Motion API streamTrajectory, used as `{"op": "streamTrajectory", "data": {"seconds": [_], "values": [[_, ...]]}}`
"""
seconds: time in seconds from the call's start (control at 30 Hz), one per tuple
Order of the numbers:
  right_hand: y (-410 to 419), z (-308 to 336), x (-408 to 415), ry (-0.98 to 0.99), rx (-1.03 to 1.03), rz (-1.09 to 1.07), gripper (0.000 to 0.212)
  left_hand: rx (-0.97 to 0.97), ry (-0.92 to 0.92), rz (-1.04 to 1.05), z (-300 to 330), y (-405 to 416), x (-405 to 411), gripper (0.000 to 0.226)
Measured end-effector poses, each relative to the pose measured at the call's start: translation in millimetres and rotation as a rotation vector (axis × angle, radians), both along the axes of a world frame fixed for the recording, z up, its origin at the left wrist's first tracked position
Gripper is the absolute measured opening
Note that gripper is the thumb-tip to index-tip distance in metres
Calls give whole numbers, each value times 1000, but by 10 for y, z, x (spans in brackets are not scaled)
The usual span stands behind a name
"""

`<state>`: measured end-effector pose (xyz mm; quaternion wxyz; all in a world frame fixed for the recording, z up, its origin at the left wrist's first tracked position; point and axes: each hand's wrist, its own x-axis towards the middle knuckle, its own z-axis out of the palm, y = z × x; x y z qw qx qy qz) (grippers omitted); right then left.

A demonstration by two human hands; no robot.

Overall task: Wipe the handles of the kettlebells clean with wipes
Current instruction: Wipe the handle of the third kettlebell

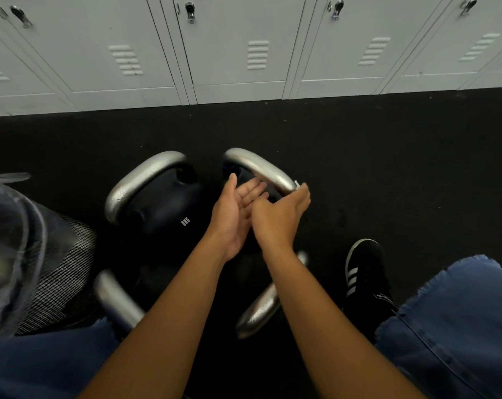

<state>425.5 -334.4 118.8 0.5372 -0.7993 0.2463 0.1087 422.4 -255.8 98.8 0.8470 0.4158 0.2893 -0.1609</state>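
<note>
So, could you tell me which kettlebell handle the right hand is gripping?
The far-right kettlebell handle: the right hand wraps its near end with a wipe; the other handles are untouched.

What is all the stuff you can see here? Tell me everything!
Kettlebells: four, dark with silver handles, on the floor, two far, two near.
Wipe: one, white, only a bit peeking out by the right hand.
Bin: one, black mesh with a clear bag, at left.
Lockers: a row, pale grey, along the back.
Floor: black.
Shoe: one, black with white stripes, at right.
Jeans: blue, bottom corners.
Left hand: open, palm up.
Right hand: on the far right handle.
</note>
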Motion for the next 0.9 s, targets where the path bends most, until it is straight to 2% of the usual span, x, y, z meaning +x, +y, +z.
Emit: {"op": "streamTrajectory", "data": {"seconds": [0.07,0.23,0.37,0.57,0.7,0.9], "values": [[42,41,-21,-96,-160,128,89,-29,1,1,-17,31,-2,67],[120,18,-327,-228,-328,285,94,-30,54,10,-51,87,-58,68],[15,-31,-182,-169,-401,287,95,40,41,47,-41,136,-67,65],[-23,22,-96,-265,-587,520,98,261,28,234,22,171,-92,52],[30,-20,-299,-251,-616,512,103,308,0,222,54,169,-60,52],[87,44,46,-240,-677,492,88,320,-46,212,132,181,-44,52]]}}
